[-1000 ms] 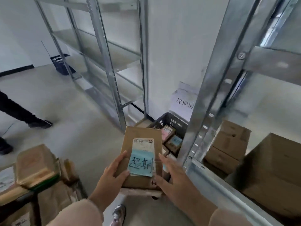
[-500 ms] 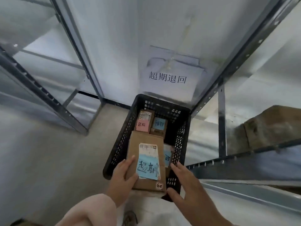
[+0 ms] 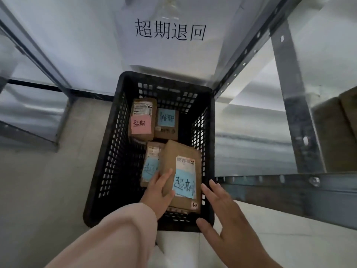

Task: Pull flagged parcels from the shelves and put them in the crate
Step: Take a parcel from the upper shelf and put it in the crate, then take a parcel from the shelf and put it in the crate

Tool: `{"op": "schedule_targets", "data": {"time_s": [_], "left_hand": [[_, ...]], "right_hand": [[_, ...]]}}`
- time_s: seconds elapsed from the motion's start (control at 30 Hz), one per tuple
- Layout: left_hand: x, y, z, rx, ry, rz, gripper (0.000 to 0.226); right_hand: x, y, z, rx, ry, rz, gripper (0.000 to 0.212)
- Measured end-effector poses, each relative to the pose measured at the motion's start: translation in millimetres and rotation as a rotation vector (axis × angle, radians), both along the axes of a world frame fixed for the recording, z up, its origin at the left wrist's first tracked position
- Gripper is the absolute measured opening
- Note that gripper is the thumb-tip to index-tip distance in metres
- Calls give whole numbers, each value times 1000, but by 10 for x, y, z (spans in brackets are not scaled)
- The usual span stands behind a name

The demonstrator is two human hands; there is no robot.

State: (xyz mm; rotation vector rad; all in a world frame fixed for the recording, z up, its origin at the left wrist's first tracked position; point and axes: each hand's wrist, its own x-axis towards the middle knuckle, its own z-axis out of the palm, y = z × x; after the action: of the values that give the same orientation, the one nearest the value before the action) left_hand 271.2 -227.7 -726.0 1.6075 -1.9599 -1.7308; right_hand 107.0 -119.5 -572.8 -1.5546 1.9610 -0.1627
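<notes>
The left hand [image 3: 158, 192] holds a blue-flagged parcel [image 3: 181, 151] inside the black crate [image 3: 112, 161], at its near right corner. The right hand [image 3: 228, 215] hovers over the crate's near rim, fingers spread wide.

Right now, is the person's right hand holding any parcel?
No, the right hand is spread open; only the left hand holds the parcel.

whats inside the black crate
Four parcels: pink-note parcel and small blue-note parcel at the back; third parcel in front, partly covered by the top parcel in the left hand. Anything beneath is hidden.
</notes>
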Motion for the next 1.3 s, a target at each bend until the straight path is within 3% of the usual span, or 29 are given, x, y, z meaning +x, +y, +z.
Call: {"op": "schedule_targets", "data": {"time_s": [0.1, 0.2, 0.4, 0.57, 0.9, 1.3], "left_hand": [[-18, 92, -112, 17, -146, -177, 71], [4, 155, 6, 4, -227, -197, 73], [43, 398, 804, -375, -315, -227, 73], [-176, 907, 1691, -740, -254, -258, 71], [-1476, 2540, 3542, -1188, -94, -355, 64], [-3735, 3995, 5097, -1517, 251, -515, 61]], "right_hand": [[11, 81, -60, 16, 52, 29, 67], [25, 183, -27, 33, 96, 44, 68], [-19, 515, 280, 8, 129, 34, 68], [-246, 1021, 624, -88, 218, 16, 71], [-1413, 2788, 1984, -390, 350, -178, 76], [-3127, 4670, 3565, -581, 606, -559, 79]]}}
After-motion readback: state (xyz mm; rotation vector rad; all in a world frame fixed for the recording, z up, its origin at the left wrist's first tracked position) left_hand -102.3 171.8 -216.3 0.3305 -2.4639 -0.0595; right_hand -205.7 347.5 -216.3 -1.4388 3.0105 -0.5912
